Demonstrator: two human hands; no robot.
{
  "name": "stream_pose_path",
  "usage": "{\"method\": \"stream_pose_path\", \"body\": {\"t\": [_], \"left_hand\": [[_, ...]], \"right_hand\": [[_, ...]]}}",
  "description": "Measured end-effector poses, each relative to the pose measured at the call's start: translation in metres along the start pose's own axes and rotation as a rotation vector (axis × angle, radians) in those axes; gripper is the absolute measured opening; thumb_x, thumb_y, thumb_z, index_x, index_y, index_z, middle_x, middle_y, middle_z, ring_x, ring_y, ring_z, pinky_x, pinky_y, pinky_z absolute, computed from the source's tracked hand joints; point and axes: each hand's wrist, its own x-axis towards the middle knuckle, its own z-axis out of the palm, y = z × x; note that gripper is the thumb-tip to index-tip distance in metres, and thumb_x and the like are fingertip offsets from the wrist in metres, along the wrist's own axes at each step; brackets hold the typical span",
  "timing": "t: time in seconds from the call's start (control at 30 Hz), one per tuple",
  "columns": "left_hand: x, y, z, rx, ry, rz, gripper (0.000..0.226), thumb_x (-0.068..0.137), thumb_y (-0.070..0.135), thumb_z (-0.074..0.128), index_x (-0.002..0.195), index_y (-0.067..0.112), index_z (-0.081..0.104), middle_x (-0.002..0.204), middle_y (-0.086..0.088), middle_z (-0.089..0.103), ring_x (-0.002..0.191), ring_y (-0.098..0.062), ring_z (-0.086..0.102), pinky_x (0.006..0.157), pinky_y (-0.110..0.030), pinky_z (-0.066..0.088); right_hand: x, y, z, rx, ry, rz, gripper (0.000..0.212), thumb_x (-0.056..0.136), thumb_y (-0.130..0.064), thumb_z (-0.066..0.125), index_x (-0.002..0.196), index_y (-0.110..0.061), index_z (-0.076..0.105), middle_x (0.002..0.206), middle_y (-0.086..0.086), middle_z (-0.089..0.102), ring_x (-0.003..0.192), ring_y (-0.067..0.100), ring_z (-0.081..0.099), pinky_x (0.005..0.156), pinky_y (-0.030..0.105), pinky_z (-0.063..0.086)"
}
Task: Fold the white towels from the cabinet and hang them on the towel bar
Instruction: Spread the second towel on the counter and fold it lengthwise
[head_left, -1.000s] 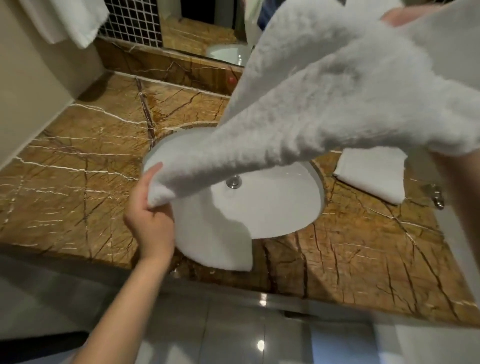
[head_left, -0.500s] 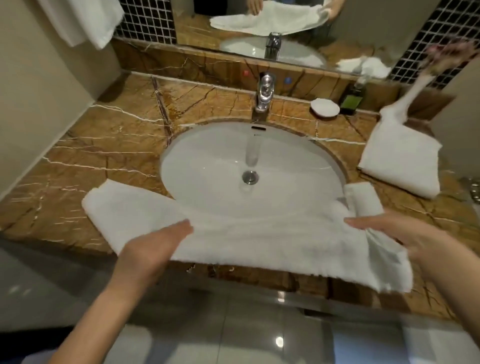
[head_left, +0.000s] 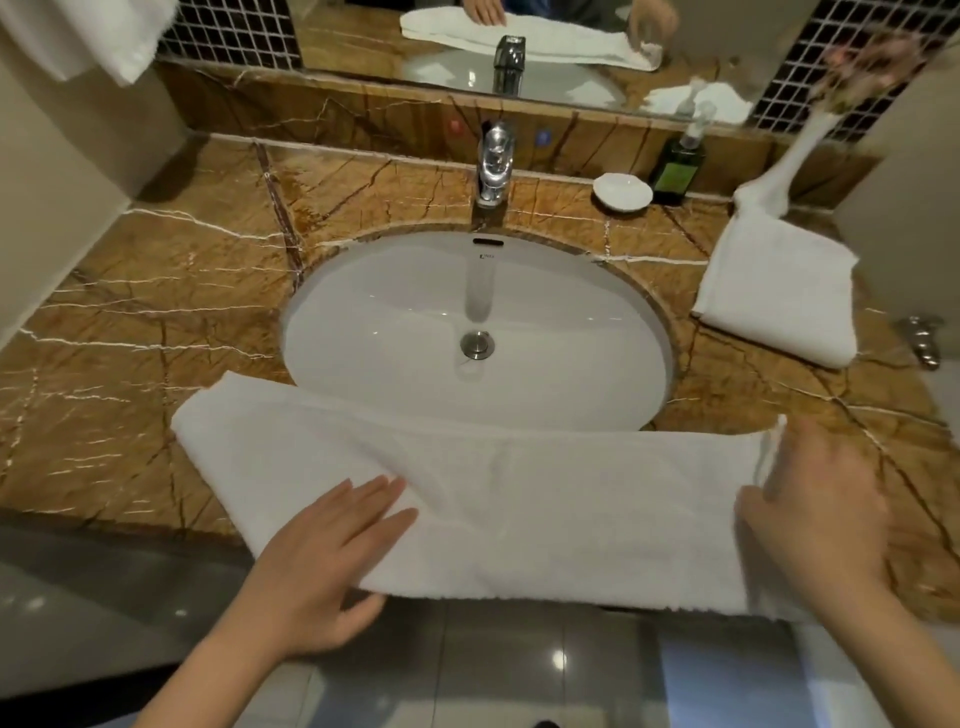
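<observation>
Two spread palms, left hand (head_left: 322, 564) and right hand (head_left: 821, 501), on white towel (head_left: 545, 499)

Head view, close, steeply downward — over sink (head_left: 475, 332)

We see a white towel (head_left: 524, 499) laid flat as a long strip along the counter (head_left: 156, 332) front; a folded towel (head_left: 779, 291) lies at right.

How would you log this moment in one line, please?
left hand: flat on towel | right hand: on towel's right end | towel: on countertop
</observation>
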Motion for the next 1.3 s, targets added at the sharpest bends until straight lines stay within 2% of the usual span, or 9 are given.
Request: {"method": "stream_pose_path", "body": {"t": [0.13,0.3,0.57,0.67,0.73,0.93,1.07,1.17,1.3], "left_hand": [[-0.005,-0.013,0.007,-0.097,0.157,-0.118,0.051,0.092,0.053,0.038,0.129,0.024,0.058,0.141,0.002,0.048,0.132,-0.015,0.041,0.116,-0.034,0.019],[0.001,-0.055,0.005,-0.238,0.398,-0.985,0.05,0.092,0.027,0.054,0.139,0.018,0.037,0.146,-0.008,0.037,0.136,-0.029,0.032,0.108,-0.056,0.03],[0.027,-0.092,-0.043,-0.414,0.301,-1.168,0.088,0.063,0.024,0.086,0.136,0.012,0.039,0.134,-0.013,0.05,0.12,-0.034,0.047,0.085,-0.047,0.047],[0.024,-0.099,-0.053,-0.444,0.123,-1.208,0.063,0.062,0.037,0.086,0.109,0.011,0.054,0.103,-0.006,0.061,0.083,-0.022,0.057,0.055,-0.028,0.038],[0.02,-0.107,-0.056,-0.462,0.088,-1.181,0.046,0.061,0.038,0.086,0.089,0.015,0.057,0.089,-0.001,0.062,0.072,-0.015,0.055,0.053,-0.03,0.038],[0.014,-0.094,-0.064,-0.927,0.298,-0.831,0.036,0.061,0.019,0.08,0.084,0.016,0.053,0.086,-0.001,0.06,0.075,-0.018,0.057,0.055,-0.028,0.045],[0.01,-0.095,-0.074,-1.195,0.143,-0.585,0.054,0.059,0.006,0.079,0.105,0.028,0.06,0.104,0.005,0.065,0.092,-0.013,0.066,0.068,-0.03,0.057],[0.004,-0.108,-0.075,-1.133,0.059,-0.591,0.069,0.062,0.0,0.083,0.12,0.031,0.06,0.116,0.01,0.064,0.103,-0.012,0.064,0.075,-0.027,0.057],[-0.004,-0.123,-0.078,-1.024,0.128,-0.738,0.055,0.042,0.034,0.081,0.094,0.02,0.069,0.093,0.0,0.073,0.088,-0.022,0.067,0.069,-0.031,0.052]], "right_hand": [[-0.044,-0.049,0.018,0.2,-0.085,-0.422,0.047,0.091,-0.026,0.055,0.136,-0.017,0.044,0.139,0.01,0.046,0.13,0.03,0.042,0.105,0.049,0.035],[-0.058,-0.05,0.05,0.153,-0.224,-0.376,0.058,0.094,-0.053,0.013,0.15,-0.035,0.015,0.158,-0.006,0.006,0.147,0.013,0.0,0.119,0.044,-0.002],[-0.051,-0.047,0.054,0.09,-0.247,-0.345,0.061,0.092,-0.057,0.008,0.149,-0.037,0.016,0.159,-0.003,0.017,0.147,0.019,0.01,0.118,0.049,0.006],[-0.051,-0.048,0.053,0.071,-0.239,-0.329,0.063,0.091,-0.056,0.013,0.149,-0.033,0.027,0.157,0.001,0.026,0.146,0.022,0.017,0.116,0.051,0.014],[-0.051,-0.049,0.051,0.057,-0.244,-0.321,0.063,0.091,-0.055,0.015,0.148,-0.032,0.029,0.156,0.001,0.028,0.146,0.022,0.018,0.115,0.051,0.015],[-0.052,-0.052,0.049,0.046,-0.221,-0.318,0.062,0.091,-0.053,0.019,0.146,-0.029,0.034,0.154,0.003,0.032,0.144,0.024,0.022,0.113,0.053,0.019],[-0.053,-0.054,0.046,0.061,-0.202,-0.318,0.063,0.091,-0.052,0.021,0.146,-0.026,0.036,0.153,0.006,0.034,0.143,0.027,0.026,0.111,0.055,0.021],[-0.054,-0.056,0.044,0.066,-0.196,-0.315,0.064,0.09,-0.052,0.021,0.145,-0.024,0.039,0.152,0.007,0.035,0.142,0.029,0.027,0.111,0.054,0.021],[-0.054,-0.056,0.045,0.063,-0.195,-0.315,0.064,0.09,-0.052,0.02,0.145,-0.024,0.037,0.153,0.006,0.035,0.142,0.028,0.027,0.112,0.054,0.021]]}}
